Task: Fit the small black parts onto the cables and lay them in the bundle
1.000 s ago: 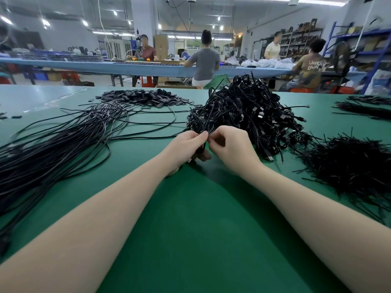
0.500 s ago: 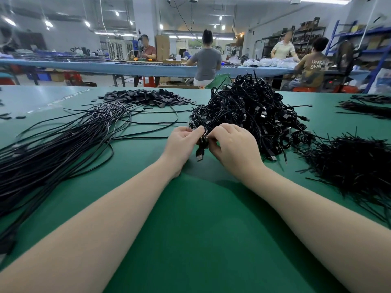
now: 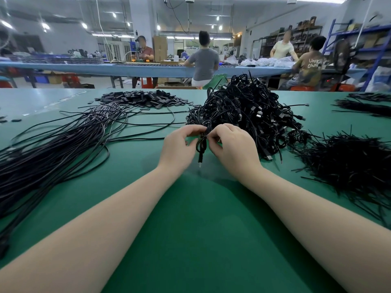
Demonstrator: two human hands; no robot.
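My left hand and my right hand meet above the green table, both pinching one coiled black cable. Its plug end hangs down between the hands. Just behind them rises the big tangled bundle of finished cables. A flat heap of small black parts lies at the back left. Long loose cables stretch across the left side. Whether a black part sits on the held cable is hidden by my fingers.
A heap of thin black ties lies at the right, with another dark bundle at the far right. Beyond the table's far edge, several people work at a long blue bench, with shelving at the right.
The hands have lifted slightly and the cable now shows as a coiled loop between them, its plug end hanging lower than before.
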